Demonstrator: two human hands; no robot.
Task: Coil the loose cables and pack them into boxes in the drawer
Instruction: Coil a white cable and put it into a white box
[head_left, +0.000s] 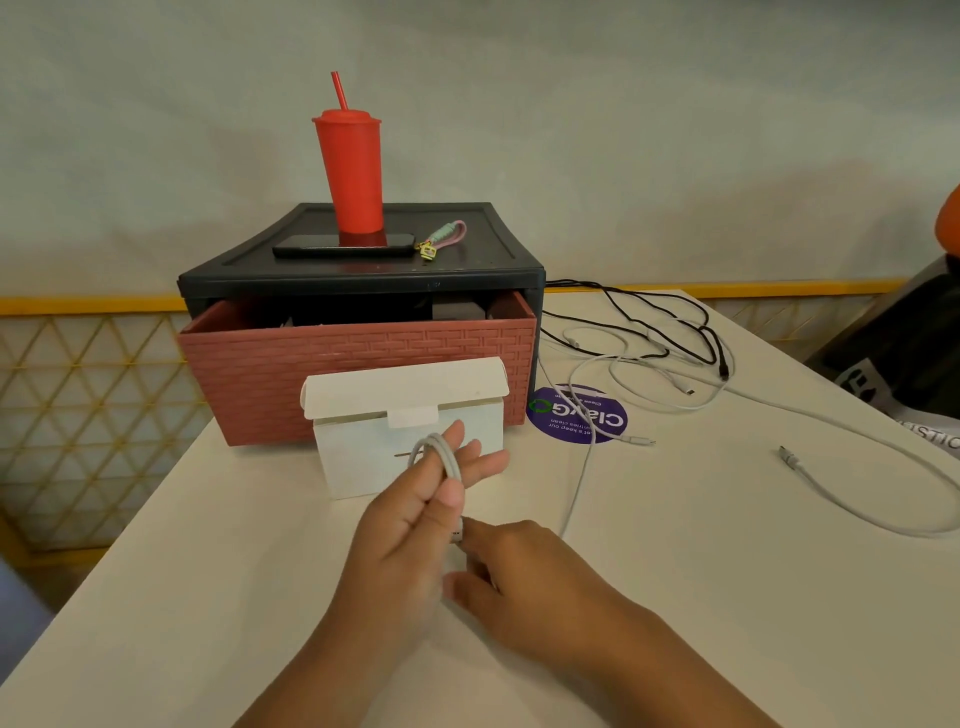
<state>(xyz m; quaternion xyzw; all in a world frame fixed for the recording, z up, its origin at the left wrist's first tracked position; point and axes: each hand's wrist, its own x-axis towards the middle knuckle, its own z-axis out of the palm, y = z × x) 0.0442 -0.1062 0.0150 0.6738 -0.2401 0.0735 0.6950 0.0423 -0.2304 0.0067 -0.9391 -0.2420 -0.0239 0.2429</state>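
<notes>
head cam showed my left grip (410, 525) clamped on the grey cable (441, 457), which sat looped round my raised fingers with my thumb pressing it down, just in front of the white box (353, 457). my right grip (519, 577) was pinched together on the plug end, right below the coil. the box stood open on the tabletop (675, 597), lid flap up, just in front of the red drawer (358, 374), which was pulled out only partway.

what worried me: those loops were held by one thumb, so sliding them off my fingers carelessly would likely have let the coil spring open before it reached the box. letting the plug end go too soon could do the same. the box looked light, and i guessed a shove from the coil might push or tip it. the other white cables (831, 493) and the black cable (675, 322) lay tangled off to my right, so tugging one could drag the rest. and the red tumbler (350, 171) stood on a phone (311, 248) up top, so bumping the drawer seemed risky.
</notes>
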